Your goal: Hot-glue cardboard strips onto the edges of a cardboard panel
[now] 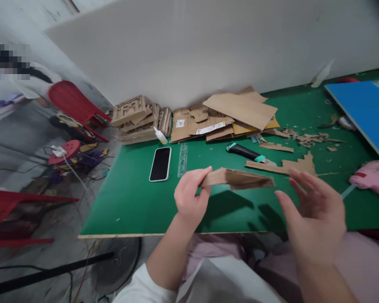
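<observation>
My left hand [193, 192] pinches one end of a folded cardboard piece [248, 178], held tilted above the green table [129, 210]. To the right of its free end, my right hand [316, 210] hovers with thumb and fingers apart, holding nothing. Just beyond the held piece lie a black and teal utility knife [246, 152], its blade showing, and a jagged cardboard scrap [298, 165]. A clear ruler [182, 160] and a white-edged phone [160, 164] rest left of the cardboard.
Stacked cardboard parts [134, 118], a small white bottle [160, 135] and flat cardboard sheets [240, 109] line the back. Cardboard shreds [312, 138], a pink glue gun [371, 179] and a blue board [363, 113] are at right. Another person [28, 84] is at far left by a red chair [72, 101].
</observation>
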{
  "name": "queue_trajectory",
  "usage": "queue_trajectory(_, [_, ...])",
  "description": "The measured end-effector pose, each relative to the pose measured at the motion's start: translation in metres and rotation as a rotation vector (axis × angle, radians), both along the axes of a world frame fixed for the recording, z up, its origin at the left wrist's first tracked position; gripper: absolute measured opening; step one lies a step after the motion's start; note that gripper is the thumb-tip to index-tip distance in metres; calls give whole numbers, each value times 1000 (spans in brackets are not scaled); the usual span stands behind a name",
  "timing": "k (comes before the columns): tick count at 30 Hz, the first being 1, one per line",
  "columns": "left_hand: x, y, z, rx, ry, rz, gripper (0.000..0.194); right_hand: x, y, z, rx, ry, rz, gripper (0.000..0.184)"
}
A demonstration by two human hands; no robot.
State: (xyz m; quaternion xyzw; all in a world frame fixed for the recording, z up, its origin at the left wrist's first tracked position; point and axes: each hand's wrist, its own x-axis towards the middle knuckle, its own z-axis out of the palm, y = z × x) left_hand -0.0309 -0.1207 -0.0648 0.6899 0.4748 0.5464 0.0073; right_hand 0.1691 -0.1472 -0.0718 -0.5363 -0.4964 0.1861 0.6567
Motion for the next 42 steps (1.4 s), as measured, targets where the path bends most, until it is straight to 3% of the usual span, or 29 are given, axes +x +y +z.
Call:
queue_trajectory(2, [-1,1,10,118,214,-20,33,6,1,4,66,-121,-12,45])
queue_trajectory(7, [3,1,25,157,471,-150,34,7,8,22,236,-725,273,55])
queue_trajectory(11, [6,3,28,75,481,-263,34,3,23,24,269,-797,381,41])
queue_trajectory(14, [5,9,22,-111,257,-248,37,6,32,25,198,-725,347,33])
queue_trajectory(19, [10,19,9,-673,-505,-313,58,15,46,30,-103,-598,372,19])
queue_trajectory(21, [15,18,11,-799,-679,-349,60,18,50,33,-133,-640,434,19])
queue_trajectory(25, [25,11,32,-869,-761,-389,66,21,53,48,-64,-768,491,20])
queue_trajectory(31, [33,-3,69,-938,-801,-388,49,24,46,73,-193,-739,536,19])
queue_trajectory(42, [37,-4,72,-884,-840,-437,48,24,40,79,-7,-876,461,15])
